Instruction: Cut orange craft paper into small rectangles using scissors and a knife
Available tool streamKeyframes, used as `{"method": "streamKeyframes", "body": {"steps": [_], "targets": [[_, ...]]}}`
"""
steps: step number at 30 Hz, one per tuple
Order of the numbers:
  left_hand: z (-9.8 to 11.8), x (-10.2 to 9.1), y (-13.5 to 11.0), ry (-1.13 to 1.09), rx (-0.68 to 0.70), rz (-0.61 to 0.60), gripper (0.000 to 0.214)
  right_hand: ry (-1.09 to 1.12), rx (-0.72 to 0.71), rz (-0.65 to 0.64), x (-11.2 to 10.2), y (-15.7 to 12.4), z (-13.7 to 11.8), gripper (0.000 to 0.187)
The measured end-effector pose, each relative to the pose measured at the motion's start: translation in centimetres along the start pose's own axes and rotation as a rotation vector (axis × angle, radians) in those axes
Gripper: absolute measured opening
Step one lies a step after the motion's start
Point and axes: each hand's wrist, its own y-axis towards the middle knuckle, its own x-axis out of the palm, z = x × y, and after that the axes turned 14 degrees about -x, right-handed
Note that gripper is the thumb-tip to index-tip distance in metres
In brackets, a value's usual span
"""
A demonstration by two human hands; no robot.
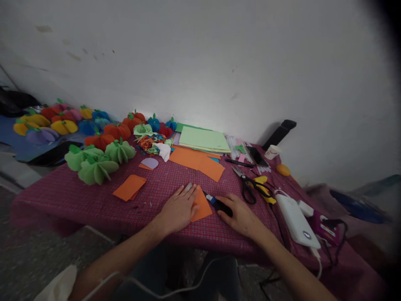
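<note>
My left hand (179, 210) lies flat with its fingers stretched out, pressing a piece of orange paper (202, 208) onto the tablecloth. Something pale wraps one of its fingertips. In my right hand (240, 214) is a utility knife (222, 206) with a black handle and a blue part near the front. Its tip points left at the right edge of the orange paper. Left of my left hand sits a small stack of orange paper pieces (129, 187). Black-handled scissors (250, 186) rest to the right, beyond my right hand.
Behind are larger orange sheets (197, 161), a pile of light green paper (203, 139) and paper scraps (152, 142). Several paper pumpkins (97, 169) stand at the left. A black pen (239, 163), phone (257, 156), paper cup (272, 151) and white power bank (297, 219) lie at the right.
</note>
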Motion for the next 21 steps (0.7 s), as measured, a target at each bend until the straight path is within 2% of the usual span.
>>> {"method": "streamKeyframes", "body": {"steps": [6,15,21], "targets": [[0.09,-0.23,-0.03,0.017,-0.008,-0.011,0.053,-0.012,-0.016,0.009,0.49,0.59,0.18,0.040],[-0.03,-0.20,-0.07,-0.015,-0.001,-0.006,0.052,-0.016,-0.009,0.061,0.44,-0.22,0.63,0.039],[0.03,-0.20,-0.04,-0.016,-0.004,-0.014,0.052,-0.021,-0.009,0.034,0.34,-0.09,0.60,0.038]]}}
